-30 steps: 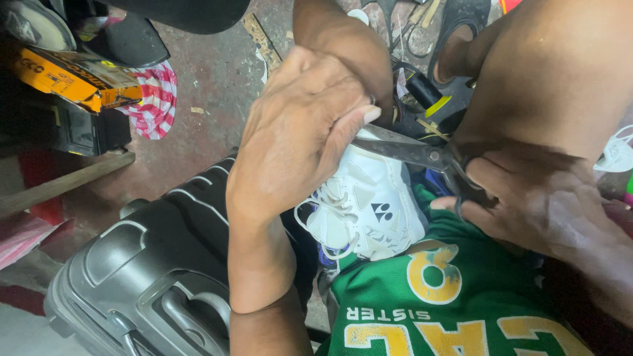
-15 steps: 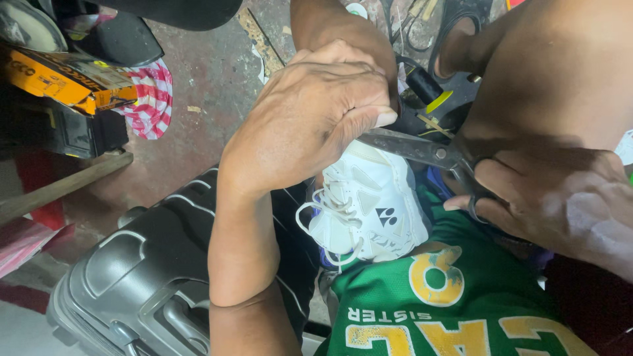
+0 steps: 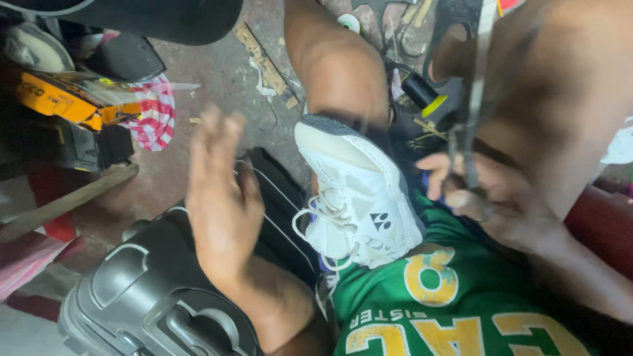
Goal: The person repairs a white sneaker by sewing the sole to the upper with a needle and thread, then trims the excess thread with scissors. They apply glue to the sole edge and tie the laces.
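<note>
A white lace-up sneaker (image 3: 356,191) rests on my lap, toe pointing away, pressed between my knees. My left hand (image 3: 221,198) is lifted off it to the left, blurred, fingers apart and holding nothing, above a dark grey hard-shell suitcase (image 3: 151,290). My right hand (image 3: 484,204) is at the right of the shoe, closed on the handles of dark metal scissors (image 3: 471,125) whose blades point up and away. My green shirt with yellow print (image 3: 455,310) fills the bottom right.
On the concrete floor (image 3: 224,72) to the left lie a yellow and black tool (image 3: 66,102) and a red-and-white checked cloth (image 3: 155,115). A wooden stick (image 3: 66,201) lies at the left. Scraps, tools and a black and yellow object (image 3: 422,92) are scattered beyond my knees.
My left hand has come off the shoe and swung left with its fingers spread. My right hand has turned the scissors from lying across the shoe to pointing upward.
</note>
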